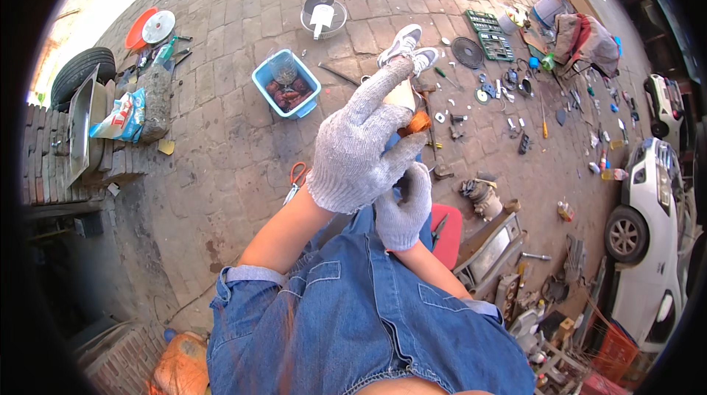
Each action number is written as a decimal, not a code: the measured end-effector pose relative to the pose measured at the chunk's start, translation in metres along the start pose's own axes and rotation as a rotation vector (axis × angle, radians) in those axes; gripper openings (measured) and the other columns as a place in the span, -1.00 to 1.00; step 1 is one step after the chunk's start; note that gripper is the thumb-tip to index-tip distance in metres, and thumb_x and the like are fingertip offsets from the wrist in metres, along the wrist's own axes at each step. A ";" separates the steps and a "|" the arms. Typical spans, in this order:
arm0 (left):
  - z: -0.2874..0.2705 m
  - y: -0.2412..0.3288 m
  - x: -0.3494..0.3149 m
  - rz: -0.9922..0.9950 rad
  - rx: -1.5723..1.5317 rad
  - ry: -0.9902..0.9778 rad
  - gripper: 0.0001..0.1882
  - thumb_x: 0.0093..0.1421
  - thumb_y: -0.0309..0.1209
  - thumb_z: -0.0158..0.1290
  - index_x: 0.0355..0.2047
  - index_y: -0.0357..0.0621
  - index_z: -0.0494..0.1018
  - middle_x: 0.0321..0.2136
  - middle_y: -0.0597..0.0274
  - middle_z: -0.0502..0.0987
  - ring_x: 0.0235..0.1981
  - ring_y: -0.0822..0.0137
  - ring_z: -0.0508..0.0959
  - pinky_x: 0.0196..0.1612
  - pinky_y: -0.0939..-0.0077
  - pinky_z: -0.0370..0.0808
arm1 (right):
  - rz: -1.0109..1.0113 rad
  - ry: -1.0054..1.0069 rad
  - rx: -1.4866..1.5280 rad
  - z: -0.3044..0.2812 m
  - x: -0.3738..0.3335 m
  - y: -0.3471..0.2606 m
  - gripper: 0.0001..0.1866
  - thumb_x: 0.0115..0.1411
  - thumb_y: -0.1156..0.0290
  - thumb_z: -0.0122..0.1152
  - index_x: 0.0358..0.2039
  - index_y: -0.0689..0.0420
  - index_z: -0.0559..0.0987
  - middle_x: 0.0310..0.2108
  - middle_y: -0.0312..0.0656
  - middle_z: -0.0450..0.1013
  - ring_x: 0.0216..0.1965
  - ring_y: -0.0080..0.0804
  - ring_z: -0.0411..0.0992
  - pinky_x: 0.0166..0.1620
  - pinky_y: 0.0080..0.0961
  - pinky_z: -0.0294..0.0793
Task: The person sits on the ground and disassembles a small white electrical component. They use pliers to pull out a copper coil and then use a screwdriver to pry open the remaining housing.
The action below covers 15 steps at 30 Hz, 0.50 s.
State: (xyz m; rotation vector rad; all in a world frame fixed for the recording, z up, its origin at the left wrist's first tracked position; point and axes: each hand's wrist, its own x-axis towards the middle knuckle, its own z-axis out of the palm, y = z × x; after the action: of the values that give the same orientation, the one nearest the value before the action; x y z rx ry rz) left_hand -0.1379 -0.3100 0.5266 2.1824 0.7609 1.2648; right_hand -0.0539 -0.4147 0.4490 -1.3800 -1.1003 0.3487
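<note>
My left hand (357, 148), in a grey knitted glove, reaches across the middle with one finger stretched forward. Between its thumb and fingers is a small coil of copper-coloured wire (418, 122). Just below and to the right, my right hand (405, 211), gloved alike, is curled close against it. The left hand covers part of the right fingers, so what they grip is hidden. Ahead and to the left stands a light blue tub (312, 105) with dark reddish pieces and a clear container in it. Orange-handled scissors (296, 175) lie beside my left wrist.
A round clear bin (335, 27) holds a white scoop-like piece. To the right, a green socket-set case (491, 36), a black round grille (467, 53) and scattered parts cover the brick ground. A white car (648, 211) stands far right; a tire (82, 75) leans left.
</note>
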 end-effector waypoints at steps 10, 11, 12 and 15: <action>0.000 -0.001 0.002 0.106 0.121 0.049 -0.75 -0.09 -0.41 0.31 -0.41 -0.21 0.52 0.15 -0.12 0.34 -0.25 0.22 0.60 -0.20 0.38 0.55 | 0.032 -0.011 -0.045 -0.005 -0.004 -0.001 -0.56 -0.05 0.68 0.30 -0.09 0.28 0.49 -0.34 -0.18 0.39 -0.43 -0.49 0.38 -0.35 -0.59 0.42; -0.001 -0.001 0.001 0.111 0.132 0.026 -0.75 -0.09 -0.41 0.31 -0.42 -0.22 0.52 0.15 -0.12 0.34 -0.24 0.21 0.60 -0.20 0.37 0.55 | 0.020 -0.017 -0.065 -0.005 -0.004 -0.004 -0.56 -0.05 0.68 0.31 -0.09 0.28 0.50 -0.35 -0.18 0.39 -0.43 -0.49 0.38 -0.35 -0.58 0.42; -0.003 -0.001 0.000 0.069 0.099 -0.033 -0.76 -0.08 -0.42 0.30 -0.42 -0.22 0.51 0.15 -0.13 0.35 -0.21 0.18 0.60 -0.18 0.35 0.55 | 0.009 -0.023 -0.086 -0.006 -0.003 -0.006 -0.56 -0.06 0.67 0.32 -0.09 0.28 0.50 -0.36 -0.18 0.39 -0.44 -0.48 0.38 -0.36 -0.58 0.42; -0.008 -0.002 0.000 0.000 0.081 -0.131 -0.79 -0.08 -0.43 0.28 -0.45 -0.23 0.49 0.11 -0.14 0.39 -0.12 0.08 0.58 -0.15 0.31 0.54 | -0.018 -0.033 -0.117 -0.008 -0.003 -0.005 -0.56 -0.06 0.64 0.35 -0.10 0.27 0.52 -0.37 -0.17 0.40 -0.46 -0.46 0.39 -0.37 -0.58 0.42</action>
State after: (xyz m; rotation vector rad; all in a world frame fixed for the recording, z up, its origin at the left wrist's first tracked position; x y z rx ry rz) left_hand -0.1448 -0.3075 0.5290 2.3037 0.7713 1.0953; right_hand -0.0509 -0.4226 0.4539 -1.4704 -1.1755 0.2992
